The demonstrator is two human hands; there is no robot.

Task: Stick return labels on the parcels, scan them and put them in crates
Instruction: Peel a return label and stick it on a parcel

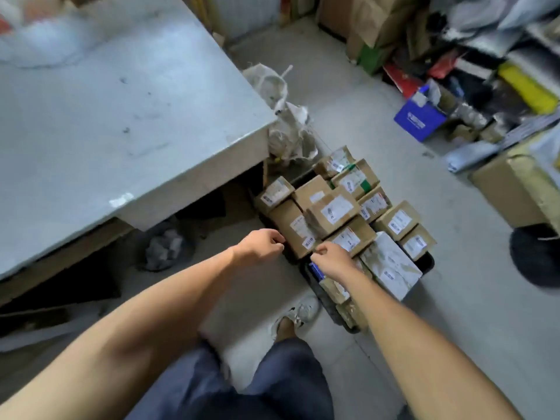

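Reaching down to the black crate [425, 263], both hands are meeting at the near end of a brown parcel [295, 227]; left hand [260, 245] and right hand [331, 259] have curled fingers, seemingly pinching its small label. Pressing it flat is probably coming next.

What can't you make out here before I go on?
- Head view: left hand and right hand have fingertips curled away; what they pinch is unclear.
- Parcel label print: too small, blurred.
- Crate: mostly covered by parcels.
- Scanner: none visible.
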